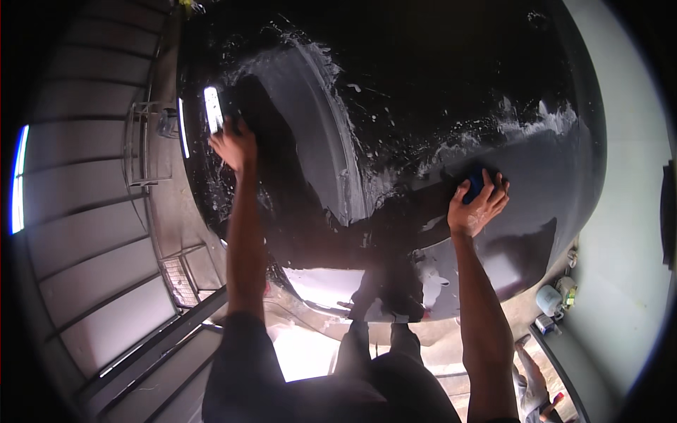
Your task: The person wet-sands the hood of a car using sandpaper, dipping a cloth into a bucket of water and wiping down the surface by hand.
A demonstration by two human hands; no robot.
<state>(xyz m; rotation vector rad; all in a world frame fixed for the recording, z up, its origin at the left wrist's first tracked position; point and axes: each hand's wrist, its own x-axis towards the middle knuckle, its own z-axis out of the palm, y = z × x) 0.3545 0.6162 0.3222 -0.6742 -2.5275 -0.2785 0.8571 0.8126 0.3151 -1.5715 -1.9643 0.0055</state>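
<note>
A: What's being shown closest in?
B: Both forearms [486, 310] are being held out fwd, well apart, over a big glossy dark panel [437, 56] w/ a curved rim.
A: And the R hand [481, 206]?
B: A blue block [473, 187] is being gripped by it, fingers curled over the top, thumb on the L side. The block's being held against the panel's R half, near a band of white smears [557, 121].
A: L hand [235, 146]?
B: It's being held w/ fingers spread wide, palm down, near the panel's L edge, just beside a bright reflection [213, 109]. Can't tell if anything's being covered by the palm.
A: Farther off?
B: Past the panel's R rim, a lt-blue container [549, 300] is being seen on the floor; near the btm R edge, another person [534, 384] is being partly shown. To the L, a metal frame [146, 144] is being seen, w/ a panelled wall [92, 197] behind. Far R is being filled by a pale wall [631, 141].
</note>
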